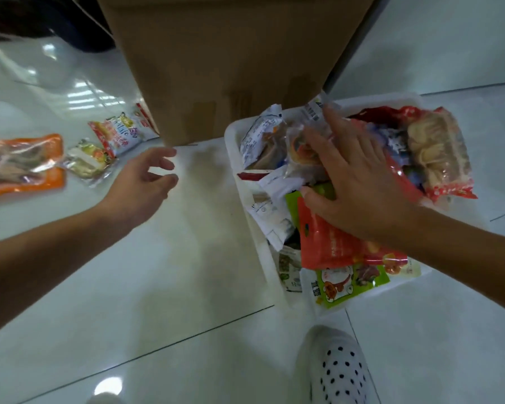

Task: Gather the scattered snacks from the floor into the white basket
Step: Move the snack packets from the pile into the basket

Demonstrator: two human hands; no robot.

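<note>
The white basket [239, 164] sits on the floor at the right, heaped with snack packets. My right hand [359, 182] lies flat on top of the heap, fingers spread, pressing on a clear packet [301, 144] and an orange-red pouch [333, 243]. My left hand [146, 179] hovers over bare floor left of the basket, fingers apart and empty. Three snacks lie on the floor to the left: an orange packet [21, 164], a small clear packet [88, 161] and a red-and-white packet [120, 132].
A large cardboard box [231, 59] stands behind the basket and beside the floor snacks. A red bag of crackers [438, 153] hangs over the basket's far right rim. A polka-dot slipper [336, 368] is at the bottom. White glossy tiles surround everything.
</note>
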